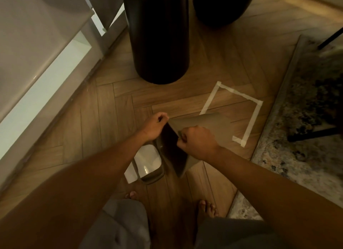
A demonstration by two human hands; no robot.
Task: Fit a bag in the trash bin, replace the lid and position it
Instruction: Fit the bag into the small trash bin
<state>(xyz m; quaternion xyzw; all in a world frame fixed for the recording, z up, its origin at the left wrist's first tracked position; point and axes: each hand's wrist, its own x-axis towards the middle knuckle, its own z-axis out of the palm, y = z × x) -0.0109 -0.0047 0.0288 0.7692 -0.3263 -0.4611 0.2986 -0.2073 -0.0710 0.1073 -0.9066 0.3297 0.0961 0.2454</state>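
I hold a grey-brown bag (207,122) above the floor with both hands. My left hand (155,125) pinches one edge of its mouth and my right hand (196,143) grips the other edge, so the mouth gapes and shows a dark inside. Under the bag, a small trash bin (148,162) with a dark rim and a pale, shiny surface inside it stands on the wooden floor; the bag covers its right part. A white flat piece (130,174) pokes out at the bin's left side; I cannot tell whether it is the lid.
A square of pale tape (257,111) marks the floor just right of the bag. A tall black cylinder (159,35) and a second black round vessel (222,5) stand ahead. White cabinet (37,63) to the left, patterned rug (306,119) with dark furniture legs to the right. My bare feet are below.
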